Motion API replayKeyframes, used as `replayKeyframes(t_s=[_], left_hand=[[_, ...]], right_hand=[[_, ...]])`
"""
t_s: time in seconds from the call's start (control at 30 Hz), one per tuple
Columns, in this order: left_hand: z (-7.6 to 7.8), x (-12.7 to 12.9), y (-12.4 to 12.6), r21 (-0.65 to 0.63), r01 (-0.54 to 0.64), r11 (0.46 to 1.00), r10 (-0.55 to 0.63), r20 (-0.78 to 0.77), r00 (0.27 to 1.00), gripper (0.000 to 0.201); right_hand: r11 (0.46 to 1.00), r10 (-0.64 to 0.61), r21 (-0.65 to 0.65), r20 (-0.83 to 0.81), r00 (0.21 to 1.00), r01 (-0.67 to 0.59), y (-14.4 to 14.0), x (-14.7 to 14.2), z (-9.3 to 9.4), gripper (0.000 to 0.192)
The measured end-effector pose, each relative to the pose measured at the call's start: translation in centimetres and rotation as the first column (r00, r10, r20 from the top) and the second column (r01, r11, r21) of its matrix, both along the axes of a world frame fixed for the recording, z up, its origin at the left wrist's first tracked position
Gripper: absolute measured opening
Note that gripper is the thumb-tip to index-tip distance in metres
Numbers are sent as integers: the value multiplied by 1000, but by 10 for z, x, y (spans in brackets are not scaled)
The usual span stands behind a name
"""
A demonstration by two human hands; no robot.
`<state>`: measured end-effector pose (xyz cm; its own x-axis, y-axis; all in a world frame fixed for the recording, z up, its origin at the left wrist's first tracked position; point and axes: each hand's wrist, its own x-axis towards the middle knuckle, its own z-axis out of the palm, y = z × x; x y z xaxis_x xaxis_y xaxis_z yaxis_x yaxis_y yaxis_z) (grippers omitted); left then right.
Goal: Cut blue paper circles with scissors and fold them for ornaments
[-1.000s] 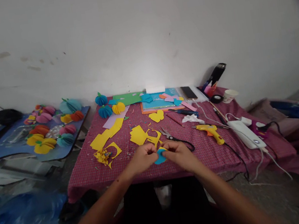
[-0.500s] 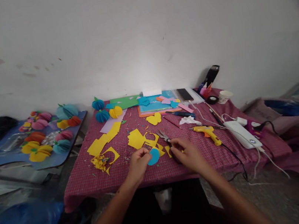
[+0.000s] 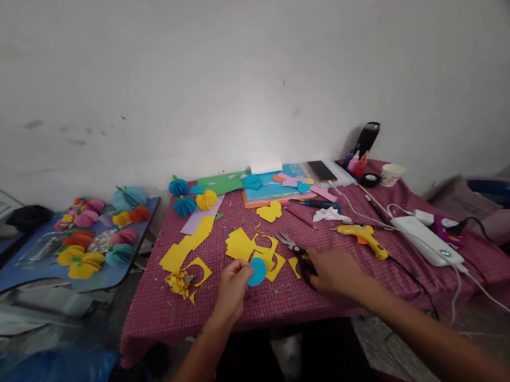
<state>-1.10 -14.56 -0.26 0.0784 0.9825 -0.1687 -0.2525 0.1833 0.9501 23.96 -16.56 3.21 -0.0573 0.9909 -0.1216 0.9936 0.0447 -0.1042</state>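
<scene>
the left hand (image 3: 232,289) is near the front edge of the table (image 3: 157,307), and its fingers are pinched together on the left edge of a blue paper disc (image 3: 256,272). the disc stands up a little from the cloth, held between the thumb and the other fingers, and it is just in front of the yellow paper scraps (image 3: 264,254). the grip is tight and narrow, only the rim of the disc is inside it.

the right hand (image 3: 336,270) lies on the table to the right of the disc, well apart from the left hand. its fingers are curled over the black handles of the scissors (image 3: 297,252), which point with their metal blades away from the person, toward the scraps. the hand touches the handles, but i cannot tell if the fingers are already closed around them or only resting on top, because the hand covers this part.

to the right of this hand a yellow glue gun (image 3: 362,235) lies on the cloth with its black cord going toward the table edge. farther right there is a white power strip (image 3: 421,231). on the left, a small heap of yellow clippings (image 3: 178,283) sits near a cut yellow sheet (image 3: 186,244). at the far side of the table stand paper pumpkins (image 3: 193,199) in blue and yellow.
</scene>
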Motion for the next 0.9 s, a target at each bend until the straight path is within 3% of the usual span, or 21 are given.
replayKeyframes(t_s=[0.1,0.17,0.2,0.27,0.33,0.37,0.43,0.53,0.6,0.7,0.9], left_hand=[[2,-5,1,8,-25,1000,25,29,999,17],[2,-6,2,-5,-40,999,40,60,997,17],[3,-6,3,-15,-43,999,44,78,996,17],[3,-5,4,-34,-46,998,50,114,992,16],[2,-3,6,-50,-47,998,54,147,988,15],[2,-2,7,-61,-49,997,59,158,986,15],[1,2,8,-83,-55,995,69,171,983,15],[1,6,9,-93,-56,994,71,173,982,16],[3,7,9,-80,-56,995,68,163,984,15],[8,7,8,-52,-55,997,62,152,986,15],[20,8,7,-16,-50,999,51,102,993,16]], right_hand=[[998,-36,-55,-198,979,26,12,18,1,39],[991,-85,-135,-476,876,23,16,34,-1,39],[982,-135,-186,-638,758,18,16,42,-2,43],[968,-230,-249,-880,415,7,10,53,-6,49],[963,-265,-268,-960,88,-24,-3,56,-12,47],[961,-273,-272,-961,-33,-47,-10,54,-15,46],[959,-283,-275,-935,-216,-67,-27,43,-23,46],[948,-319,-280,-856,-407,-152,-49,19,-34,44],[948,-313,-246,-826,-469,-201,-58,3,-39,47],[956,-281,-200,-829,-483,-214,-67,-16,-43,54],[952,-247,-159,-903,-352,-260,-78,-25,-45,51]])
